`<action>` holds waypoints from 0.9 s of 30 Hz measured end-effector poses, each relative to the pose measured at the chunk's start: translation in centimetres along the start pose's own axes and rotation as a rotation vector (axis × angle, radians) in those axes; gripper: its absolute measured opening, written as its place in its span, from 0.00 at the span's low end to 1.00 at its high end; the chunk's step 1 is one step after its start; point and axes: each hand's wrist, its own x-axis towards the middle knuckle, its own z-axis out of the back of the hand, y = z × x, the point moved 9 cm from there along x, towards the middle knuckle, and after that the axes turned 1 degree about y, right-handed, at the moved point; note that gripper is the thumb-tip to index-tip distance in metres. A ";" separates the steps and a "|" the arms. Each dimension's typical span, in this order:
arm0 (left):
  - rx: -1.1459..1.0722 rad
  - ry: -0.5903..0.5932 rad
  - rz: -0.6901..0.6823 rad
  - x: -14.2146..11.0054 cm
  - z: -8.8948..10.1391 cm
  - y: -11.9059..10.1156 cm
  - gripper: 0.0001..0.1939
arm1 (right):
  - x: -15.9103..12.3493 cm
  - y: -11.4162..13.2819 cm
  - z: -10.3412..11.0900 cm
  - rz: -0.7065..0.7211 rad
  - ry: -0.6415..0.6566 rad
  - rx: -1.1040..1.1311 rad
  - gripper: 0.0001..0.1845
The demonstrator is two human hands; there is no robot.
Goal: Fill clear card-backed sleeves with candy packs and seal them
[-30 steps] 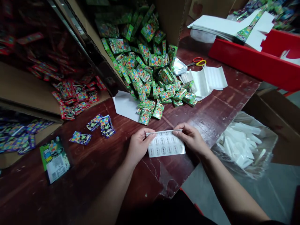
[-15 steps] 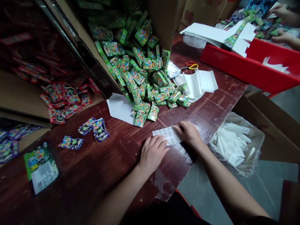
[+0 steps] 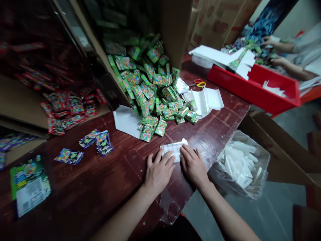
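Near the green packets (image 3: pixel 161 127), my right hand (image 3: pixel 194 166), fingers close, now joins my left hand (image 3: pixel 158 174), fingers spread, on the sheet (image 3: pixel 176 146).

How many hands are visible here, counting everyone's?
4: the left hand and right hand on the printed sheet; a co-worker's nearer hand and farther hand by the colourful heap beyond the red bin.

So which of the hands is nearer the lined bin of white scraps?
Right. The right hand rests on the right end of the printed sheet, across the table edge from the bin; the left hand is farther off, on its left end.
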 end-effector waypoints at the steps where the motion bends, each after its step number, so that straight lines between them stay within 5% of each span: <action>1: 0.001 -0.007 -0.003 0.0 -0.2 -0.1 0.17 | -0.1 -0.4 0.4 -0.022 -0.058 -0.006 0.20; 6: 0.112 -0.062 -0.086 -0.6 -0.1 -2.4 0.18 | -2.0 -0.4 3.4 0.054 -0.360 0.019 0.23; 9: 0.222 -0.176 -0.146 -1.8 2.4 -3.2 0.20 | -1.9 0.7 5.1 0.115 -0.432 0.011 0.26; 11: 0.238 -0.251 -0.066 -3.5 5.4 -1.5 0.20 | -1.0 2.8 5.6 0.182 -0.407 0.067 0.26; 13: 0.231 -0.315 0.150 -6.4 9.3 3.0 0.19 | 0.3 7.0 5.2 0.342 -0.330 0.170 0.24; 16: 0.260 -0.391 0.673 -13.5 15.5 13.8 0.20 | 2.3 16.2 2.5 0.636 -0.170 0.311 0.20; 19: 0.231 -0.380 1.311 -23.0 19.7 24.8 0.34 | 3.9 27.2 -2.2 0.844 -0.006 0.376 0.19; 20: 0.206 -0.370 1.427 -25.3 20.5 27.4 0.41 | 4.1 30.9 -3.9 0.893 0.056 0.399 0.19; 23: 0.095 -0.312 1.592 -28.8 21.1 33.0 0.52 | 4.3 40.3 -7.6 0.958 0.213 0.457 0.19; 27: -0.061 -0.206 1.598 -29.2 19.6 36.8 0.32 | 4.4 46.5 -9.1 0.951 0.255 0.477 0.21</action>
